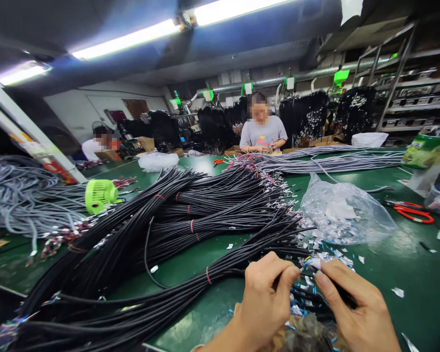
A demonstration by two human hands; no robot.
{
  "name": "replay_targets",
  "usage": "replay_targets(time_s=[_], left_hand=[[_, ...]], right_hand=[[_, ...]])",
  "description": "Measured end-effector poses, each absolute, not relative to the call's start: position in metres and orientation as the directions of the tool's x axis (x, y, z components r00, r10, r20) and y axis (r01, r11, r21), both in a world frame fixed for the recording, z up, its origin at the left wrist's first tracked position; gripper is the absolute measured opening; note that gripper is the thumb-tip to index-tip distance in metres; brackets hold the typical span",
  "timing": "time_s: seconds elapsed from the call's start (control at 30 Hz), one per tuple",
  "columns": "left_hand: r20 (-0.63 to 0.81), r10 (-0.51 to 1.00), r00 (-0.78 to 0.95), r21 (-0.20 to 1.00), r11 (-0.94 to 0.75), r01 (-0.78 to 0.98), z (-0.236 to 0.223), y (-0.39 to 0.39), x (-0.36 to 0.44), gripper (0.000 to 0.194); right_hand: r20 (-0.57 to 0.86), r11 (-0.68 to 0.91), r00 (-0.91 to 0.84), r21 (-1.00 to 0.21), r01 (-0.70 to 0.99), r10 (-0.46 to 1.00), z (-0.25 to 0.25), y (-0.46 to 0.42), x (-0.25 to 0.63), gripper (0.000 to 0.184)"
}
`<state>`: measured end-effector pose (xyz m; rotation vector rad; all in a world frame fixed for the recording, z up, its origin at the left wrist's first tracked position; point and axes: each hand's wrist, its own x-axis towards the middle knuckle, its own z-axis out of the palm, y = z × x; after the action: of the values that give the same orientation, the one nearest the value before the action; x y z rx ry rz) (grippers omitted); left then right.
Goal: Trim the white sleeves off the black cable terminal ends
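Note:
My left hand (267,293) is closed in a pinch at the stripped end of a black cable. Just to its right, my right hand (355,303) pinches at the thin coloured wires (307,260) of that end, with a white piece (315,263) at the index fingertip; whether it is wrapping or a finger cover I cannot tell. Both hands are nearly touching. Beside them lie bundles of black cables (161,288), tied with red bands, their white-tipped ends pointing right. White and blue scraps (332,254) are scattered under and around the fingers.
A clear plastic bag (348,210) of scraps lies beyond my right hand, near red-handled pliers (412,212). Grey cables (333,164) cross the back of the green table (399,264). A green fan (100,195) stands left. A co-worker (263,129) sits opposite; another person sits far left.

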<state>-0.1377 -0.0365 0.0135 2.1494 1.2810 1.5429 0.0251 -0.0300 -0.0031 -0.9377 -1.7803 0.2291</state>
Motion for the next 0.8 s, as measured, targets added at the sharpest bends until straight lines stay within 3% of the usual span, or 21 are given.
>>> replay_targets(time_s=[0.13, 0.2, 0.27, 0.33, 0.43, 0.6, 0.7, 0.8], left_hand=[[0.318, 0.935, 0.159, 0.914, -0.347, 0.212, 0.017, -0.032, -0.140, 0.049], [0.188, 0.954, 0.231, 0.976, -0.209, 0.066, 0.017, -0.030, -0.141, 0.054], [0.148, 0.958, 0.245, 0.989, -0.150, -0.010, 0.017, -0.029, -0.142, 0.056], [0.214, 0.964, 0.161, 0.976, -0.216, -0.003, 0.016, -0.029, -0.142, 0.052], [0.416, 0.909, 0.015, 0.897, -0.413, 0.159, 0.014, -0.031, -0.138, 0.035], [0.535, 0.845, 0.026, 0.795, -0.513, 0.325, 0.013, -0.035, -0.132, 0.015], [0.544, 0.839, 0.029, 0.783, -0.519, 0.344, 0.012, -0.035, -0.130, 0.013], [0.530, 0.848, 0.015, 0.792, -0.502, 0.347, 0.009, -0.035, -0.129, 0.015]], right_hand=[[0.718, 0.697, -0.167, -0.548, 0.463, 0.675, -0.002, -0.030, 0.025, 0.020], [0.711, 0.690, -0.171, -0.549, 0.471, 0.682, -0.004, -0.029, 0.026, 0.018], [0.698, 0.654, -0.135, -0.562, 0.507, 0.704, -0.007, -0.027, 0.030, 0.016], [0.685, 0.603, -0.065, -0.588, 0.539, 0.726, -0.009, -0.026, 0.033, 0.015], [0.652, 0.577, -0.018, -0.658, 0.484, 0.758, -0.007, -0.026, 0.036, 0.016], [0.579, 0.538, 0.001, -0.759, 0.365, 0.816, 0.009, -0.034, 0.028, 0.015], [0.591, 0.532, 0.021, -0.740, 0.411, 0.807, 0.014, -0.036, 0.024, 0.017], [0.691, 0.633, -0.049, -0.630, 0.450, 0.721, 0.009, -0.037, 0.025, 0.008]])
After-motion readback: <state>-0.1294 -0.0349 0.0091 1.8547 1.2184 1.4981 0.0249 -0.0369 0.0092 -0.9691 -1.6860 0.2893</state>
